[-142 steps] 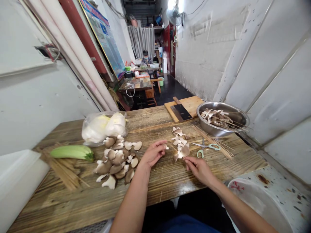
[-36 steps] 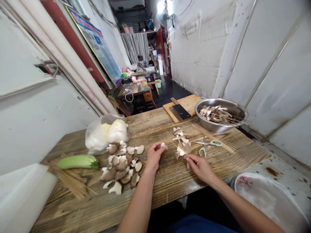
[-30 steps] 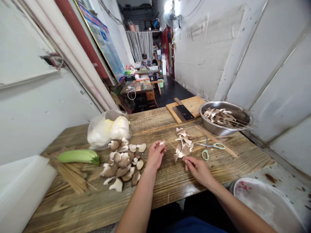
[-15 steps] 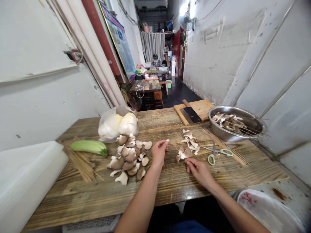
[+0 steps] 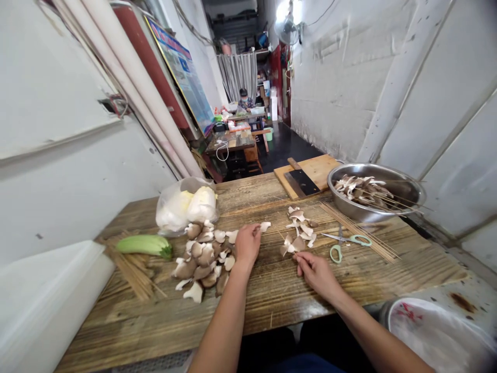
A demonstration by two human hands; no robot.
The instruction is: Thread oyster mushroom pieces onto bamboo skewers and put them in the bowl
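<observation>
My left hand (image 5: 247,243) rests on the wooden table (image 5: 272,290) beside a pile of oyster mushroom pieces (image 5: 202,254). Its fingertips pinch a small pale mushroom piece (image 5: 265,226). My right hand (image 5: 315,268) is closed on the near end of a thin bamboo skewer (image 5: 289,244) that carries several mushroom pieces. More loose mushroom pieces (image 5: 300,220) lie just beyond the skewer.
Green-handled scissors (image 5: 345,241) and loose skewers (image 5: 359,232) lie right of my hands. A steel bowl (image 5: 404,189) holds filled skewers. A cleaver (image 5: 302,180) sits on a cutting board. A bagged cabbage (image 5: 186,204), a green vegetable (image 5: 143,244) and more skewers (image 5: 132,267) are at left.
My left hand has moved a little away from the skewer, still pinching a mushroom piece. The right hand keeps its hold on the skewer. The camera view has shifted.
</observation>
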